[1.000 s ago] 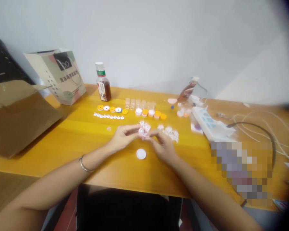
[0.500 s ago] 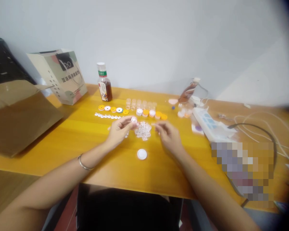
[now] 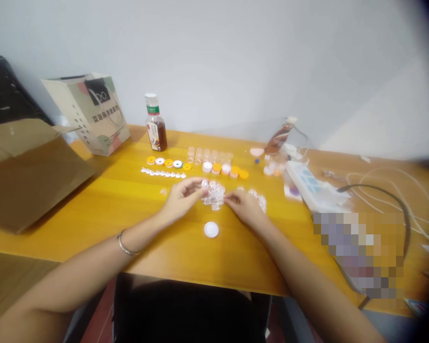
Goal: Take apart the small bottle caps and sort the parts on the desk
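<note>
My left hand [image 3: 183, 196] hovers over the yellow table [image 3: 128, 209], pinching a small white round piece [image 3: 204, 183] at its fingertips. My right hand [image 3: 243, 206] rests beside it, fingers curled and touching a pile of small clear-white ring-shaped parts [image 3: 214, 194]. What the right fingers hold, if anything, is hidden. A white round cap [image 3: 211, 229] lies on the table just in front of both hands. More of the clear parts [image 3: 260, 200] lie right of my right hand.
Behind the hands lie rows of orange and white caps [image 3: 167, 163], tiny white pieces [image 3: 162, 173] and clear vials [image 3: 209, 155]. A brown bottle [image 3: 156, 124], paper bag [image 3: 87, 112], cardboard box [image 3: 28, 171], tilted bottle [image 3: 279, 135], power strip [image 3: 309, 183] and cables [image 3: 385, 190] surround them.
The hands parted, the left lifting a small white piece away from the pile, then came back together. My right hand now rests at the pile's edge.
</note>
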Action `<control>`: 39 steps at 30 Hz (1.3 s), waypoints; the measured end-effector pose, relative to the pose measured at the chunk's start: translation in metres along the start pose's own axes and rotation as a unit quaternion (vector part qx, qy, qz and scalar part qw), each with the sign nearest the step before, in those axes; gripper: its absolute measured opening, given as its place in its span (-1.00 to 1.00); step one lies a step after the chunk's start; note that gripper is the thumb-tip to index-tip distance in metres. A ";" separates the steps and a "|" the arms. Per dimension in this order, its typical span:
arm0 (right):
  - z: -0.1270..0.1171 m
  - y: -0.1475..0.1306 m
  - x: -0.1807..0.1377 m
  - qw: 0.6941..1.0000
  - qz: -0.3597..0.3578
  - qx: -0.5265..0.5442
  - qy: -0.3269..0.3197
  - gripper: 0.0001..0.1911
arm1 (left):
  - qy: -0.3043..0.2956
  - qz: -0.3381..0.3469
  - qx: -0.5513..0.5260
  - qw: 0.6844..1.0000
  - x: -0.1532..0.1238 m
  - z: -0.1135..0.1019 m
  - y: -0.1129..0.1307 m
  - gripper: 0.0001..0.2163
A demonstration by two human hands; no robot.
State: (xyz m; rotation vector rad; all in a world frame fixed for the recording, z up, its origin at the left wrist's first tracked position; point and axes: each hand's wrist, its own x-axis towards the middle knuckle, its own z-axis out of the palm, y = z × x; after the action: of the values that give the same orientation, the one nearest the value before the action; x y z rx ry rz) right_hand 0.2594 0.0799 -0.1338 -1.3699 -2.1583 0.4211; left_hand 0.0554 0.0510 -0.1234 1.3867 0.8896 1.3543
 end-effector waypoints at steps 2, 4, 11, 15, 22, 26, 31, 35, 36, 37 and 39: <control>0.000 -0.001 0.000 1.000 0.003 0.003 -0.003 -0.94 | -0.004 0.000 -0.001 1.000 0.000 0.001 0.000 -0.76; -0.001 -0.002 0.000 1.000 0.010 0.006 -0.007 -0.94 | -0.008 0.000 -0.002 1.000 0.000 0.002 0.000 -0.77; -0.002 -0.002 -0.001 1.000 0.028 0.011 -0.005 -0.92 | -0.014 -0.001 0.015 1.000 -0.001 0.002 -0.002 -0.77; -0.005 -0.007 -0.002 0.999 0.029 0.027 0.020 -0.91 | -0.029 0.000 0.035 0.999 -0.002 0.003 0.000 -0.75; -0.012 -0.039 -0.016 0.982 -0.068 0.160 0.078 -0.87 | -0.128 -0.009 0.059 0.990 -0.008 0.006 0.001 -0.74; -0.011 -0.046 -0.023 0.972 -0.107 0.197 0.065 -0.88 | -0.162 -0.021 0.024 0.986 -0.013 0.010 0.000 -0.75; -0.005 -0.044 -0.026 0.965 -0.149 0.193 0.096 -0.94 | -0.137 -0.020 0.063 0.988 -0.013 0.011 -0.001 -0.75; -0.004 -0.044 -0.026 0.961 -0.161 0.198 0.109 -0.92 | -0.152 -0.002 0.135 0.979 -0.009 0.008 -0.001 -0.83; -0.004 -0.044 -0.026 0.959 -0.164 0.205 0.103 -0.90 | -0.156 0.002 0.148 0.977 -0.009 0.007 0.000 -0.83; -0.004 -0.043 -0.026 0.958 -0.165 0.213 0.097 -0.89 | -0.153 0.004 0.159 0.975 -0.008 0.007 0.000 -0.83; -0.003 -0.043 -0.026 0.957 -0.158 0.226 0.089 -0.88 | -0.140 0.005 0.171 0.975 -0.008 0.007 0.000 -0.83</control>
State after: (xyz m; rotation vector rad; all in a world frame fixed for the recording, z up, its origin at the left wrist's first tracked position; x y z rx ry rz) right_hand 0.2384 0.0373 -0.1159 -0.7674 -1.9304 0.5936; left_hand 0.0610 0.0421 -0.1252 1.7962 0.9535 1.0068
